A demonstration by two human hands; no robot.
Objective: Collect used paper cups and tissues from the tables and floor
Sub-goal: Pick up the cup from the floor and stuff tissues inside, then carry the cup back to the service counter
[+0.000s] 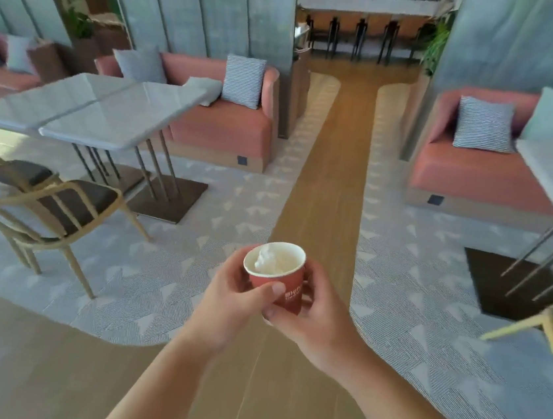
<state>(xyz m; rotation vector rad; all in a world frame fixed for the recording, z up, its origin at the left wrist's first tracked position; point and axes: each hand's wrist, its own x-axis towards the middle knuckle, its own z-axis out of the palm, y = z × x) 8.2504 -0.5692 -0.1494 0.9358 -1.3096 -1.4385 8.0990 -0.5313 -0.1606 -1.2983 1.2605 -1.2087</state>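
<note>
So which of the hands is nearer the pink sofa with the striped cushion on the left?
Left. The left hand grips the red paper cup on the sofa's side; the right hand grips its far side.

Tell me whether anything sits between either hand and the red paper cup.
Nothing does. The left hand and the right hand both grip the red paper cup directly, with a crumpled tissue inside it.
</note>
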